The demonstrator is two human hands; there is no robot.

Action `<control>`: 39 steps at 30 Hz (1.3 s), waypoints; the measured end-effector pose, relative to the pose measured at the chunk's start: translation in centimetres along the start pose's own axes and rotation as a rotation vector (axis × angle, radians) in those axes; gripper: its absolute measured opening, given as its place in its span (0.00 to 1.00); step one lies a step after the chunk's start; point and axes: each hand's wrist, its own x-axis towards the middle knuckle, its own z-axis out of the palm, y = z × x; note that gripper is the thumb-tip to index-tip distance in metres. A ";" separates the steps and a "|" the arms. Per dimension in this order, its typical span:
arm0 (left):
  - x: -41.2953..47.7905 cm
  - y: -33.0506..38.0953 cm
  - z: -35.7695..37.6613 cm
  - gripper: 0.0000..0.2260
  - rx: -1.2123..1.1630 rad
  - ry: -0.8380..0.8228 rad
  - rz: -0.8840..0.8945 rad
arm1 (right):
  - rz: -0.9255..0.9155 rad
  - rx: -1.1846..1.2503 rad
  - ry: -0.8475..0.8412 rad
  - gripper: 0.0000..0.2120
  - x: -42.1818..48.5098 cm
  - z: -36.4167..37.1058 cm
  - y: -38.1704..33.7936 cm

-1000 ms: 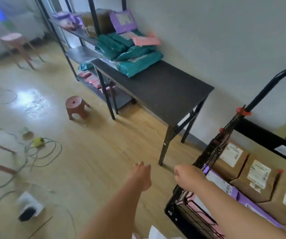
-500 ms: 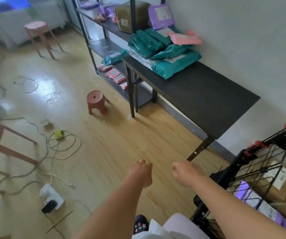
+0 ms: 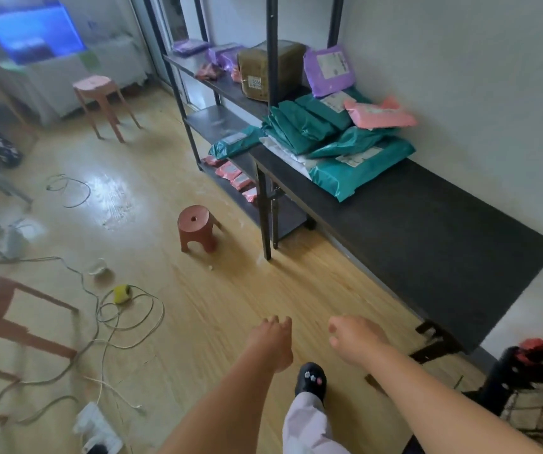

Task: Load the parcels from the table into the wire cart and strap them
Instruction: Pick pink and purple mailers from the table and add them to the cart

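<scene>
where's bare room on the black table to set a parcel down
The black table is bare from the front teal parcel to its near end by the wire cart. The far end beside the shelf rack is crowded with stacked parcels.

Soft daylight glares off the wooden floor (image 3: 116, 198), and the frame's left edge is motion-blurred and bent.

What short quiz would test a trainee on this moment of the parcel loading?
1. True or false: the left hand holds a parcel.
2. What lies on top of the green parcels on the table? A) a pink parcel B) a bottle C) a book
3. Which end of the table is bare: the one by the cart or the one by the shelves?
Key: 1 false; 2 A; 3 the one by the cart.
</scene>
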 end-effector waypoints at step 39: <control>33.3 7.7 -39.1 0.08 -0.629 0.793 0.321 | 0.263 1.114 0.650 0.09 30.3 -35.0 8.0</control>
